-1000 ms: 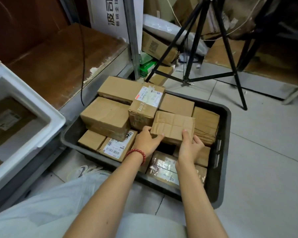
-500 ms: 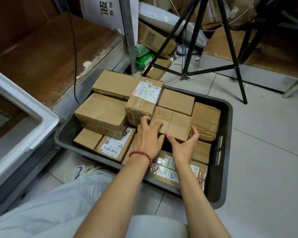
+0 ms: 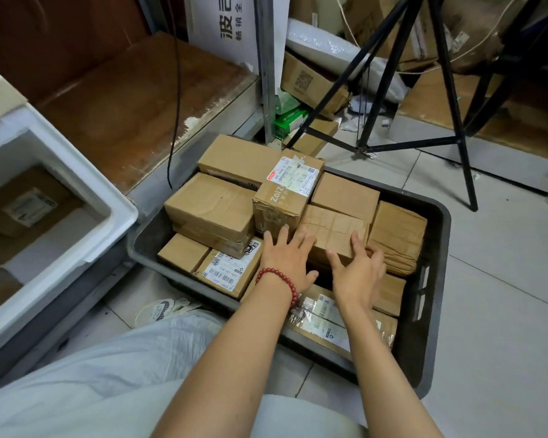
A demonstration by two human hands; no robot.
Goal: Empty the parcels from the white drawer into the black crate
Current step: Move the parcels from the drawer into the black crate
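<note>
My left hand (image 3: 290, 263) (the one wearing the red bead bracelet (image 3: 286, 278)) lies flat, fingers straight, against the near side of the taped brown parcel (image 3: 332, 229). My right hand (image 3: 358, 275) is spread open, fingertips touching the same parcel's near edge. Neither hand grips it. The parcel rests on other parcels inside the black crate (image 3: 440, 248). The white drawer (image 3: 121, 216), at left, holds a labelled parcel (image 3: 29, 205).

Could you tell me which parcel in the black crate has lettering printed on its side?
The box stacked highest mid-pile, white label on top; only it shows ZaiZ printed along its side.
</note>
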